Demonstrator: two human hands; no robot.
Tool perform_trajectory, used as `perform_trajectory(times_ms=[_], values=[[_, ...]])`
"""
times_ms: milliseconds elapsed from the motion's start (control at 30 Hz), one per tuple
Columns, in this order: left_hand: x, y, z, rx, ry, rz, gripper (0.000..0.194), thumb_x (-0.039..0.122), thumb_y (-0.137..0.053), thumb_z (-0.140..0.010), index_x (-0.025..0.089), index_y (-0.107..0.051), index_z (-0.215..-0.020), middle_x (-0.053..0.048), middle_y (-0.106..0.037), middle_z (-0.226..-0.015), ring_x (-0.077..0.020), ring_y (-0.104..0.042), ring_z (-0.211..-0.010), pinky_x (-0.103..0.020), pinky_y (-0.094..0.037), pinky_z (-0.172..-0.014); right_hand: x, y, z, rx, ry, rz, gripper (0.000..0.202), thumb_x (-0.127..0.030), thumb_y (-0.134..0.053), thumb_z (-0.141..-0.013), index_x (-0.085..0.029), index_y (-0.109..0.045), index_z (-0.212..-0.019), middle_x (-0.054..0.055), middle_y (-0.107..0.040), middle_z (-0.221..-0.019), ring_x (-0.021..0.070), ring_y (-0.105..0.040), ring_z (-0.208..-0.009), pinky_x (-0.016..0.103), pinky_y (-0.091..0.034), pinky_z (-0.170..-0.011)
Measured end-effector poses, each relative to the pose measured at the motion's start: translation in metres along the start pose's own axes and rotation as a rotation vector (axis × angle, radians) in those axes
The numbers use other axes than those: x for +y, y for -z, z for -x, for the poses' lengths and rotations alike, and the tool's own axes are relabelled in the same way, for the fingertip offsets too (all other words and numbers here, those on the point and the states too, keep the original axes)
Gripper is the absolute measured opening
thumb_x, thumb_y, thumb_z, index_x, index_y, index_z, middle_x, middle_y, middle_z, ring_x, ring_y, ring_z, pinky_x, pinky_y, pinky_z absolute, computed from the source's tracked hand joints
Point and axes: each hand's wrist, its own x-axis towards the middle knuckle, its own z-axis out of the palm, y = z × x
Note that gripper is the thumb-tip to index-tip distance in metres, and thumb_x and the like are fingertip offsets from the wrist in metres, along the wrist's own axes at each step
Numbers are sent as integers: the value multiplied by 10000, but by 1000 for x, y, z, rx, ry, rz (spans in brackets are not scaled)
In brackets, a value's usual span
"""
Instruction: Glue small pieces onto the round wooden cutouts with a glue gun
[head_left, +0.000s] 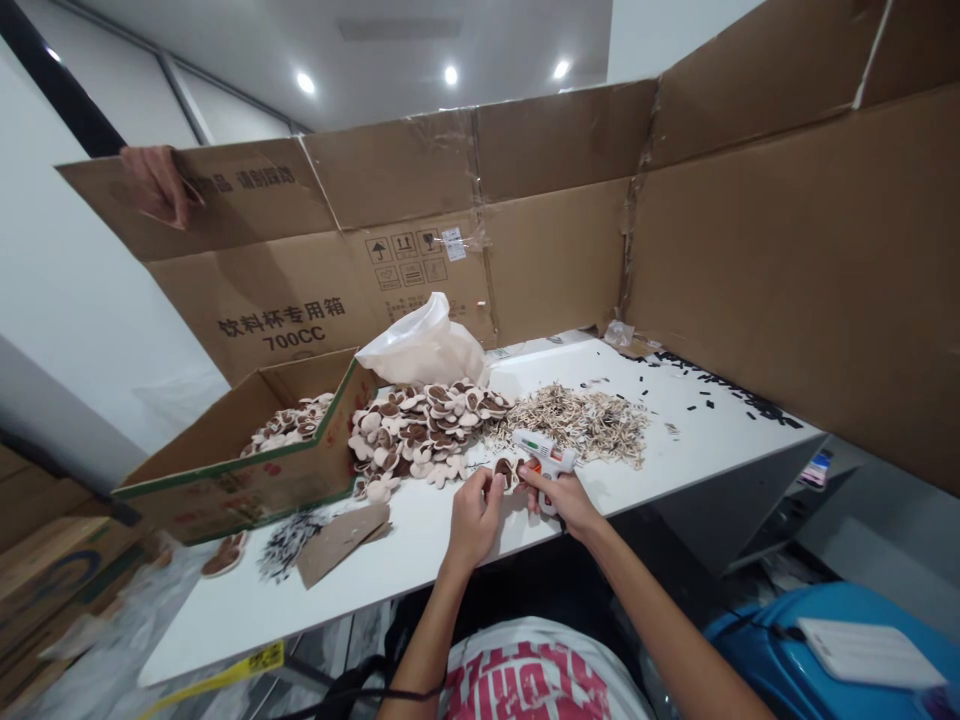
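Observation:
Near the front edge of the white table, my left hand pinches a small brown and cream fabric piece. My right hand is wrapped round a white glue gun, and its fingertips also reach the fabric piece. Just behind my hands lies a heap of similar brown and cream pieces. To its right is a pile of thin beige strips.
An open cardboard box with more pieces stands at the left. A plastic bag sits behind the heap. Tall cardboard walls the back and right. Another person's hand holds its upper left edge. Black bits lie right.

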Motion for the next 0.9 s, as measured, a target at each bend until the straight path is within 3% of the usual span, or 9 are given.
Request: perform_trajectory(times_ms=[233, 667, 900], values=[[-2, -2, -1, 93, 46, -32, 397, 481, -373, -1069, 229, -479, -780, 10, -536, -699, -176, -516, -674, -299, -363, -687, 2, -1, 1, -93, -39, 10, 533, -638, -913, -740, -188, -686, -914, 46, -697, -715, 188, -620, -493, 254, -489, -457], [-3, -2, -2, 40, 32, -5, 398, 491, -398, -1061, 226, -503, -783, 3, -538, -715, -177, -501, -681, -300, -367, -682, -1, -2, 1, -34, -32, 8, 559, -640, -928, -705, -190, -655, -893, 43, -692, -679, 175, -589, -447, 245, -481, -432], [-5, -2, -1, -8, 27, 6, 382, 481, -445, -1049, 217, -500, -779, 16, -510, -705, -166, -483, -678, -292, -350, -673, 3, 0, -1, -15, -7, 9, 517, -624, -906, -754, -184, -675, -897, 44, -689, -694, 163, -587, -457, 232, -465, -434]])
